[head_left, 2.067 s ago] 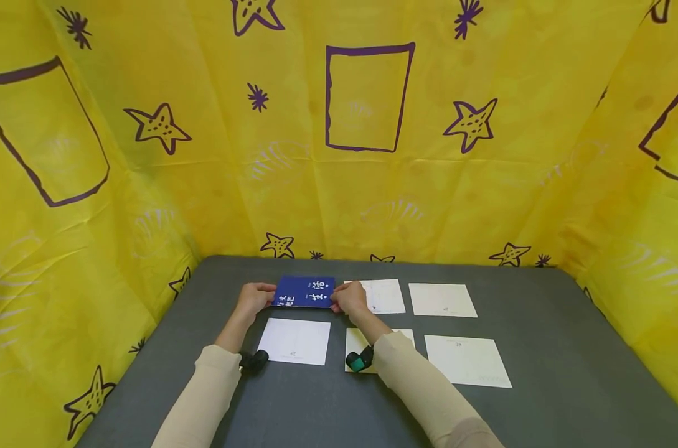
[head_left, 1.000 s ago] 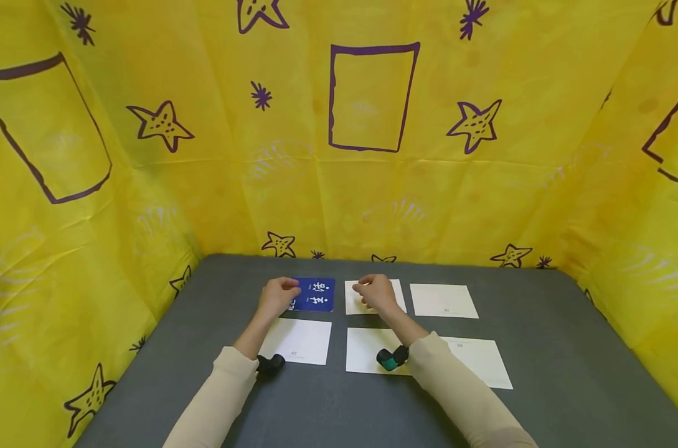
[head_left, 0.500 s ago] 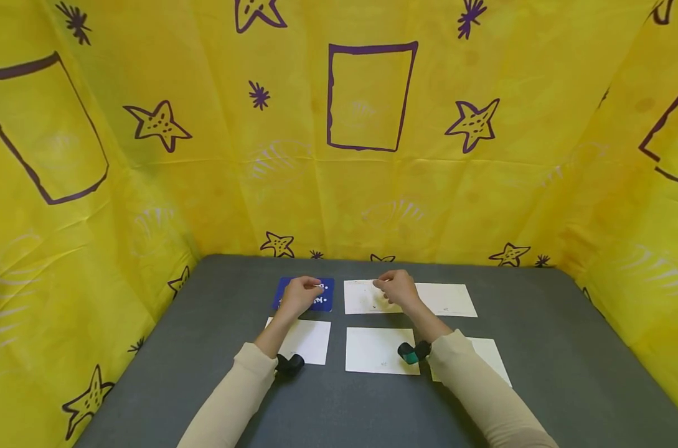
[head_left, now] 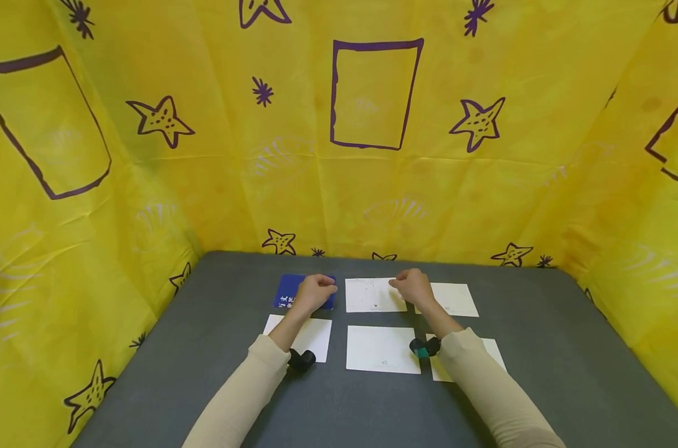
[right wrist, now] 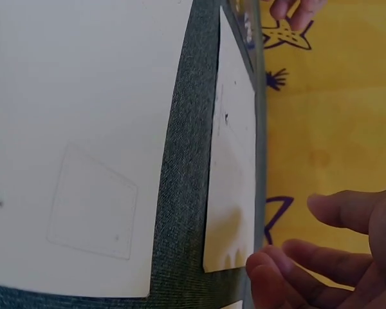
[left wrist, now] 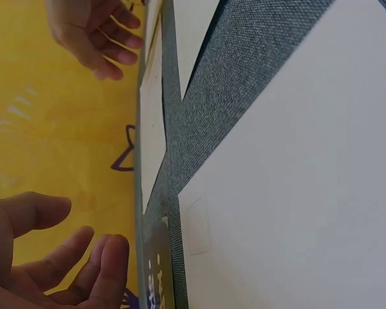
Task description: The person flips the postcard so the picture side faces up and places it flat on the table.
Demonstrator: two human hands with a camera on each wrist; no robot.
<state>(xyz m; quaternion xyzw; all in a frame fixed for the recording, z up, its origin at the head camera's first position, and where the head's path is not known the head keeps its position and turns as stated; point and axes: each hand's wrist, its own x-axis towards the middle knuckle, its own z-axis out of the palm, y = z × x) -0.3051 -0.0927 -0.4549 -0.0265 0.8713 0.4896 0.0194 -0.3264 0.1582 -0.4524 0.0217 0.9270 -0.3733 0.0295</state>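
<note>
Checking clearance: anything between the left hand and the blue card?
Nothing visible. In the head view, the left hand hovers over the right part of the blue card; the left wrist view shows no object in the gap between them.

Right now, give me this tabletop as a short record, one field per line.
Surface: dark grey table
Layout: six cards, two rows of three
Back row, left to right: blue card with white characters, back middle white card, back right white card
Front row: front left white card, front middle white card, front right white card, partly hidden by the right sleeve
Left hand: holding nothing, in front of the blue card in the head view
Right hand: holding nothing
Backdrop: yellow cloth, purple drawings
</note>
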